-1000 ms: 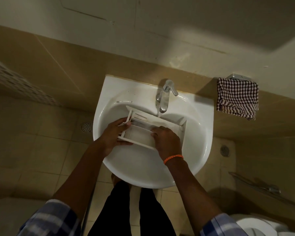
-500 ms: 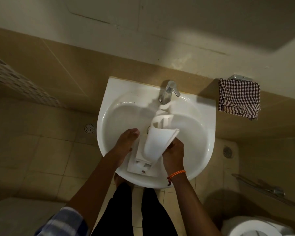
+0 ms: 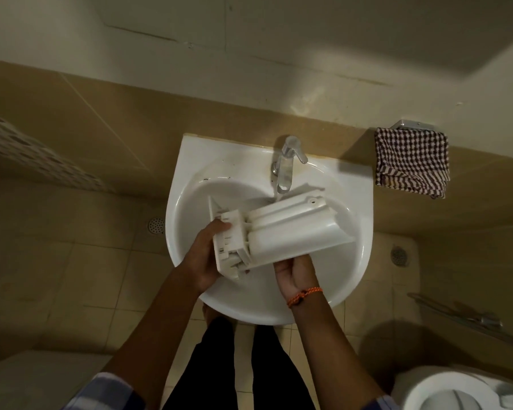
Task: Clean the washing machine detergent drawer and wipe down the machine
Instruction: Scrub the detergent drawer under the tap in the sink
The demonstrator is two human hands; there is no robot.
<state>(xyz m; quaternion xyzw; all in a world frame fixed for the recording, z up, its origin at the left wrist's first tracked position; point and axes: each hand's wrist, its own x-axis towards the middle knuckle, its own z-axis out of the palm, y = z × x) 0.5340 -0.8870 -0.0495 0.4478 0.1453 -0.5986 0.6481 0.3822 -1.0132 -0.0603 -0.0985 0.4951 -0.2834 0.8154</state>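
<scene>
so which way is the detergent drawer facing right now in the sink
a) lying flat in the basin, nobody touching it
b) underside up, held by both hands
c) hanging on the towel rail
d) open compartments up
b: the detergent drawer shows its smooth moulded underside over the sink, with the left hand at its front-panel end and the right hand gripping its near edge.

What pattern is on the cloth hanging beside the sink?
The cloth has a dark-and-white check pattern, seen in the head view.
</scene>
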